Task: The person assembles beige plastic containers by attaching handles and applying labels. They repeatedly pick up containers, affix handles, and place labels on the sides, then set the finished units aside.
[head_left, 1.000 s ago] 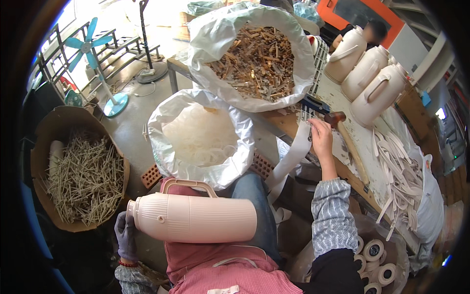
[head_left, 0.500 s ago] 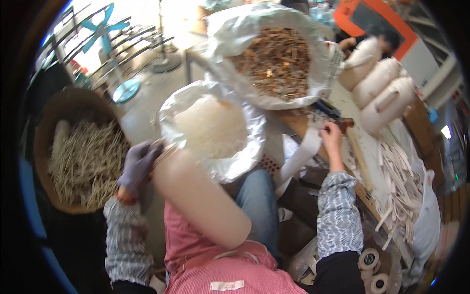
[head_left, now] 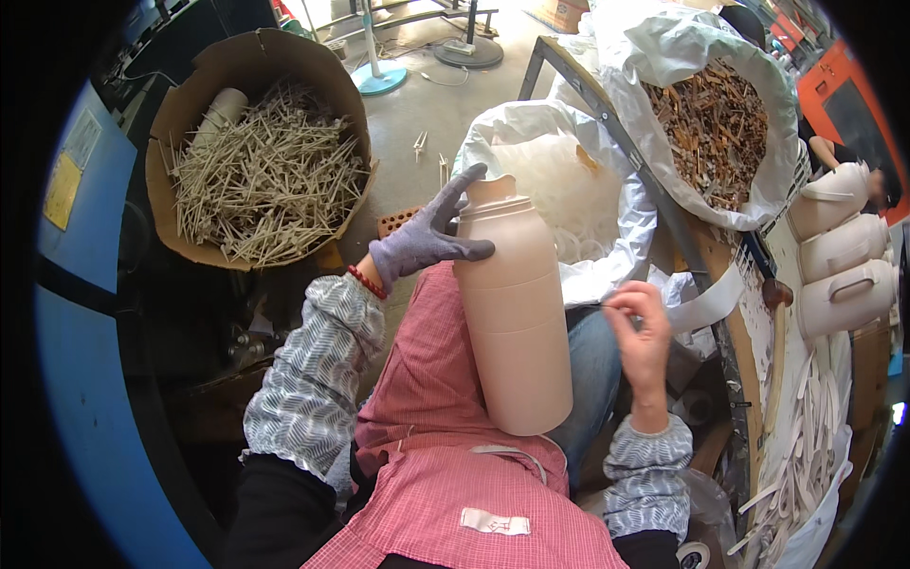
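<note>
A beige thermos jug body [head_left: 517, 322] stands tilted on my lap, its neck and spout pointing away from me. My left hand [head_left: 427, 232], in a grey-purple glove, grips it at the shoulder just below the neck, thumb and fingers spread around it. To the right of the jug, my bare right hand [head_left: 645, 327] is raised with its fingertips pinched together. Whatever sits between those fingertips is too small to make out. A white paper strip [head_left: 711, 302] hangs from the bench edge just beyond the right hand.
At left stands a cardboard drum [head_left: 261, 251] with thin beige plastic sprues. White sacks hold translucent rings [head_left: 559, 190] and brown scraps [head_left: 706, 123]. Several finished jugs [head_left: 844, 284], a hammer [head_left: 779, 294] and beige strips [head_left: 801, 455] lie along the right bench. Another person is behind.
My view has turned left. The jug has swung from leaning left to nearly upright on my lap. My right hand has come away from the paper strip toward the jug.
</note>
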A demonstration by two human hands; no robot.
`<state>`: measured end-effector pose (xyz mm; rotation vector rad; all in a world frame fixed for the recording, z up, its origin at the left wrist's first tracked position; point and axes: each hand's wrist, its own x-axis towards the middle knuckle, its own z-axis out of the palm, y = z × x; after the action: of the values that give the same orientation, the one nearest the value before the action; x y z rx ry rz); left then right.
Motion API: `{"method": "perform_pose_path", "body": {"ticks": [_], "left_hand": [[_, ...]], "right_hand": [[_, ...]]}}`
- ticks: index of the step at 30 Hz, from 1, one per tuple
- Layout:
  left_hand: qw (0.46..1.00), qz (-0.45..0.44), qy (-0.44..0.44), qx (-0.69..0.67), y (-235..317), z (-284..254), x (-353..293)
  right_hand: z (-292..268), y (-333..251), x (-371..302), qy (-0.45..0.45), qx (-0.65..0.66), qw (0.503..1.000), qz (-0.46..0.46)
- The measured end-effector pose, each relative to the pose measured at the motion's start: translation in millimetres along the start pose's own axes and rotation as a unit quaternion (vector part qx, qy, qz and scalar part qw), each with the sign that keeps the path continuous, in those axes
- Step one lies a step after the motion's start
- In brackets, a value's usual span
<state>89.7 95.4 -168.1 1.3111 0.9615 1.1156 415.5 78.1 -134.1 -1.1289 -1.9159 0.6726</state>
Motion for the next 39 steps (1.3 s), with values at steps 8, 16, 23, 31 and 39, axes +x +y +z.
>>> {"method": "perform_pose_path", "body": {"ticks": [8, 16, 23, 31, 39], "left_hand": [[0.992, 0.059, 0.030, 0.109, -26.5, -0.3, 5.4], [0.986, 0.038, 0.035, 0.160, -19.0, 4.6, -2.0], [0.951, 0.088, 0.045, 0.292, -14.9, 18.6, -2.0], [0.970, 0.022, 0.011, 0.242, 8.5, 3.0, -9.8], [0.850, 0.158, -0.060, 0.500, 83.6, 8.4, 4.0]], "right_hand": [[82.5, -7.9, 15.7, -0.058, 0.292, 0.941, 0.163], [86.1, -8.5, 13.0, -0.069, 0.238, 0.952, 0.182], [91.4, -2.7, 9.5, -0.021, 0.218, 0.963, 0.159], [101.6, 20.6, 13.7, 0.020, 0.039, 0.998, -0.037], [81.8, -41.0, 35.5, -0.129, 0.069, 0.940, -0.307]]}}
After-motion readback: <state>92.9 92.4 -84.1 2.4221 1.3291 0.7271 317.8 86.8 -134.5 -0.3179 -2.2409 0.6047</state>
